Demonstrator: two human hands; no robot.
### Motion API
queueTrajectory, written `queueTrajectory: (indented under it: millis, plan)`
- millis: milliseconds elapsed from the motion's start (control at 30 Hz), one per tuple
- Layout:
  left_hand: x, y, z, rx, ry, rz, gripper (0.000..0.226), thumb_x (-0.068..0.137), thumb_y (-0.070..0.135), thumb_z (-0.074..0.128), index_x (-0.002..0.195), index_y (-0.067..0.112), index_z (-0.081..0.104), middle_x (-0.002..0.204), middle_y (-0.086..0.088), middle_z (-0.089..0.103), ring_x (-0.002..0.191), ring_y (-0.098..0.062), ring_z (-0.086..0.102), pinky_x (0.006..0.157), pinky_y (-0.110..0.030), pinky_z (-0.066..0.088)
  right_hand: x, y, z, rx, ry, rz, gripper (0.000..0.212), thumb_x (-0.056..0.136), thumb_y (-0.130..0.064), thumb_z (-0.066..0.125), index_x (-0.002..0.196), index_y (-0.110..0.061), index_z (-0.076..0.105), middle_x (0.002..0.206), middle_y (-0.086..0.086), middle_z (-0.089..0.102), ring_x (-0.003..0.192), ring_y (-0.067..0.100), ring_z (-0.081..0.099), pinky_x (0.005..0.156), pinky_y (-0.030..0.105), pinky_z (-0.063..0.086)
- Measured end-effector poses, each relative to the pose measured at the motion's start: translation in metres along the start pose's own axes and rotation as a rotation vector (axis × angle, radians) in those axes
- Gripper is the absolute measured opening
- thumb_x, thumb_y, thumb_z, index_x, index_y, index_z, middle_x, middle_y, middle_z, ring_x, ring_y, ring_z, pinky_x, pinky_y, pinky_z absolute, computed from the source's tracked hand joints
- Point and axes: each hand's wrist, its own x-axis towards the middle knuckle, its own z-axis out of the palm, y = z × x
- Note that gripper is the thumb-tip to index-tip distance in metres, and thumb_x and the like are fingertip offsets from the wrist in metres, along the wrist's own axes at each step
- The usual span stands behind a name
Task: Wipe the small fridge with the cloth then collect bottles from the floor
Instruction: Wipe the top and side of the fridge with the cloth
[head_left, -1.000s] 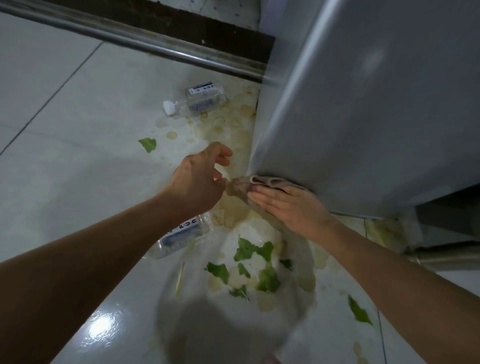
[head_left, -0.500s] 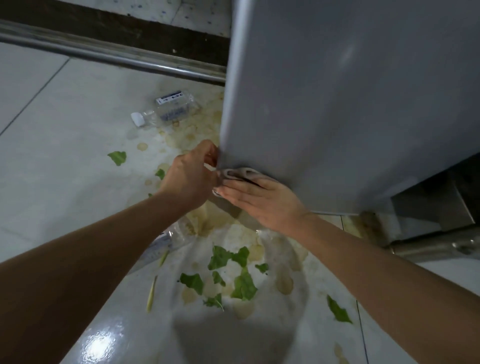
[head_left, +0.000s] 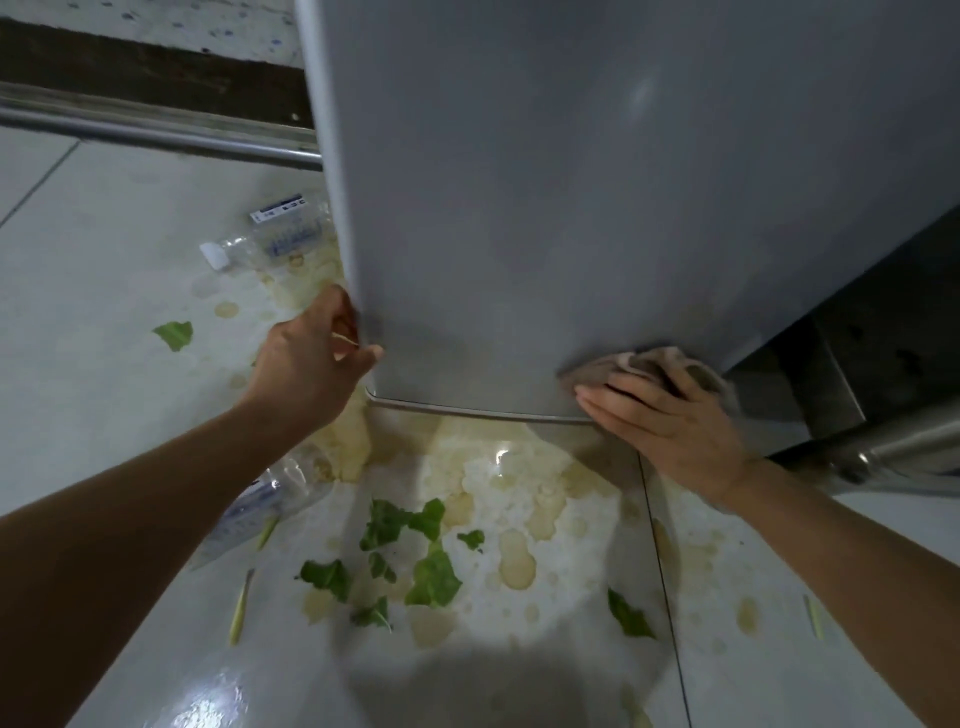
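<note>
No text can be read with certainty. The clear plastic bottle (head_left: 270, 234) lying just left of the fridge (head_left: 597, 208) carries a white and blue label with dark print, but the characters are too small and blurred to make out. A second bottle (head_left: 265, 499), on the floor in front of the fridge's left corner, shows blue label markings, equally illegible.

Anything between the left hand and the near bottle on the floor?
Nothing visible. The left hand grips the fridge edge; the near bottle lies on the floor just below its forearm, partly hidden by it.
</note>
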Motion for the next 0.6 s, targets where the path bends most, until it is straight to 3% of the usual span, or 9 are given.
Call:
queueTrajectory:
  millis: [100, 267, 433, 600]
  plan:
    - [-0.002, 0.002, -0.001, 0.015, -0.005, -0.003, 0.026, 0.084, 0.023, 0.066, 0.102, 0.014, 0.050, 0.093, 0.002, 0.063, 0.091, -0.024, 0.065, 0.082, -0.042, 0.053, 0.043, -0.028, -0.005, 0.095, 0.045, -0.115, 0.080, 0.075, 0.001, 0.060, 0.148, -0.013, 0.029, 0.152, -0.002, 0.029, 0.141, 0.019, 0.026, 0.118, 0.044, 0.013]
    - [-0.003, 0.002, -0.002, 0.018, -0.003, -0.020, 0.024, 0.085, 0.024, 0.066, 0.099, 0.014, 0.050, 0.092, 0.000, 0.063, 0.090, -0.025, 0.064, 0.079, -0.038, 0.050, 0.049, -0.037, -0.002, 0.153, 0.097, -0.103, 0.063, 0.082, -0.010, 0.064, 0.141, -0.017, 0.043, 0.145, -0.007, 0.041, 0.136, 0.015, 0.037, 0.114, 0.035, 0.031]
    - [-0.004, 0.002, 0.002, 0.027, 0.022, -0.011, 0.025, 0.085, 0.024, 0.066, 0.097, 0.012, 0.049, 0.091, -0.001, 0.063, 0.086, -0.025, 0.062, 0.076, -0.037, 0.047, -0.006, -0.009, 0.006, 0.184, 0.168, 0.261, 0.050, 0.069, -0.010, 0.069, 0.112, -0.026, 0.051, 0.113, 0.000, 0.042, 0.102, 0.024, 0.043, 0.092, 0.040, 0.043]
    - [-0.004, 0.000, 0.004, 0.004, 0.037, 0.004, 0.023, 0.085, 0.022, 0.066, 0.098, 0.013, 0.050, 0.090, 0.002, 0.061, 0.078, -0.017, 0.058, 0.072, -0.031, 0.040, -0.014, -0.022, -0.001, 0.356, 0.175, 0.728, 0.034, 0.070, -0.008, 0.068, 0.099, -0.016, 0.052, 0.102, 0.011, 0.045, 0.090, 0.028, 0.039, 0.069, 0.033, 0.047]
